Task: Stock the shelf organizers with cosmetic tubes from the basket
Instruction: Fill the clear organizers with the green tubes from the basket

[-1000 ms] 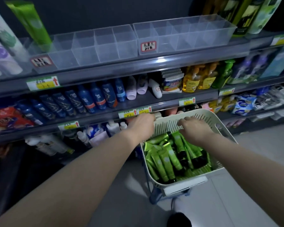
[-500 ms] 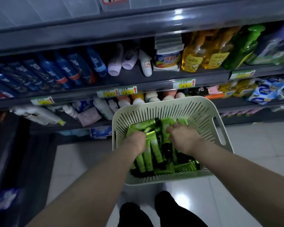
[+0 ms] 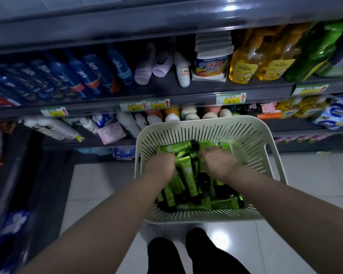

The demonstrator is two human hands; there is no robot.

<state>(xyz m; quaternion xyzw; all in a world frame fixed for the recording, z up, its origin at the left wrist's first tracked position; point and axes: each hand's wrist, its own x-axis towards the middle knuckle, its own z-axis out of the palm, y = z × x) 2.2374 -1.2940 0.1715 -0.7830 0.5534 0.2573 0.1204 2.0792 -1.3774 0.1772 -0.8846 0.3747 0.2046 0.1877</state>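
A pale slotted basket (image 3: 251, 143) sits low in front of me, filled with several green cosmetic tubes (image 3: 188, 175) with black caps. Both my hands are down inside it. My left hand (image 3: 160, 165) lies on the left part of the pile, its fingers curled down around tubes and mostly hidden. My right hand (image 3: 219, 164) rests on the right part, fingertips buried among the tubes, so its grip is hidden. The clear shelf organizers are out of view above the frame.
Dark shelves run across behind the basket: blue bottles (image 3: 83, 76) at left, yellow bottles (image 3: 246, 66) and a green bottle (image 3: 317, 50) at right, white bottles (image 3: 188, 115) on the shelf just past the basket. White floor tiles (image 3: 99, 186) and my black-clad legs (image 3: 198, 254) are below.
My view has tilted down, and the organizers have left the frame. Both hands have moved from the basket's far rim down into the pile of tubes.
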